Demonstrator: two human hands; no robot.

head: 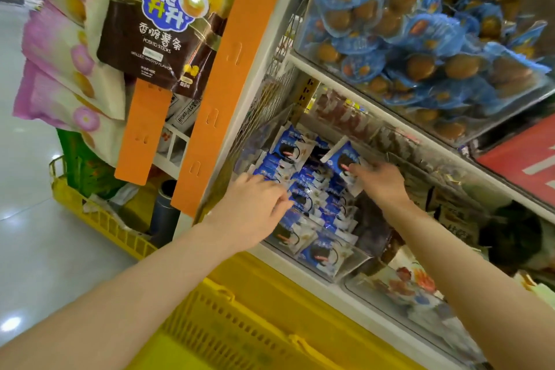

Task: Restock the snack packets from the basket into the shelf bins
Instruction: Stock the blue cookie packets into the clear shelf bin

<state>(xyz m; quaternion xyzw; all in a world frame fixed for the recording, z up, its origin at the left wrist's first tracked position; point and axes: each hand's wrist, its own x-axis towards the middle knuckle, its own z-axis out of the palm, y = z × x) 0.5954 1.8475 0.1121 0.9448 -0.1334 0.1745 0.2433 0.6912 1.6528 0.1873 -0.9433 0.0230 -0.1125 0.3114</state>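
A clear shelf bin (353, 269) in the middle of the view holds several blue-and-white snack packets (303, 237). My left hand (255, 204) reaches into the bin's left side, and its fingers pinch one packet (300, 192) lying on the pile. My right hand (380, 179) is at the back of the bin and holds another blue-and-white packet (342, 159) tilted up above the others. The yellow basket (240, 324) sits directly below the shelf, between my forearms; its contents are not visible.
Above, a clear bin (420, 54) is full of blue packets. Neighbouring bins (405, 288) hold other snacks. Orange hanging strips (216, 84) with potato stick bags (162, 18) and pink bags (66, 48) hang at left. A second yellow basket (99, 216) stands on the floor.
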